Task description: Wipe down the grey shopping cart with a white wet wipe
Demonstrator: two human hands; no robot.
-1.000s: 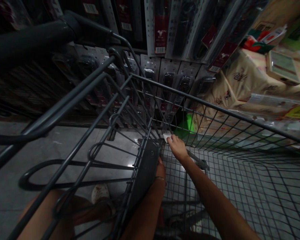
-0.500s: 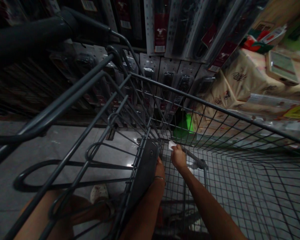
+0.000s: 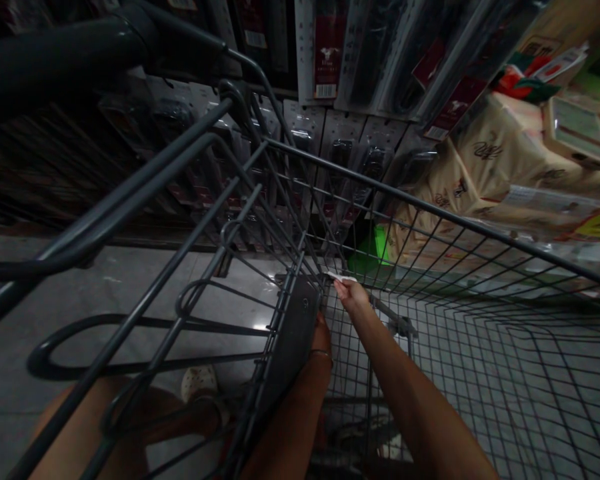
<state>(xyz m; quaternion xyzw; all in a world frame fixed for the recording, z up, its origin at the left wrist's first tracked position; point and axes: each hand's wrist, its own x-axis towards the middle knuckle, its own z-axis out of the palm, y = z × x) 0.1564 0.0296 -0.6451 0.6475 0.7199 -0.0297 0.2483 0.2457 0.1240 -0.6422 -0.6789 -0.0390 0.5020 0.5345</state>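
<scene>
I look down into a dark wire shopping cart (image 3: 460, 227). My right hand (image 3: 351, 295) reaches deep into the basket and pinches a small white slip of paper (image 3: 341, 275) near the far lower corner. My left hand (image 3: 321, 331) is lower, next to the black plastic flap (image 3: 293, 337) of the cart's child seat; its fingers are hidden behind the flap. A thin bracelet shows on my left wrist (image 3: 320, 353).
The cart handle (image 3: 65, 53) crosses the top left. Behind the cart hang carded black products (image 3: 340, 147) on a shelf wall. Beige printed bags (image 3: 480, 160) and boxes lie at the right. A green object (image 3: 375, 250) sits low behind the wires. Grey floor shows below.
My right hand drew back a little with the white slip, then pushed it forward again toward the basket's far corner. My left hand stayed by the flap.
</scene>
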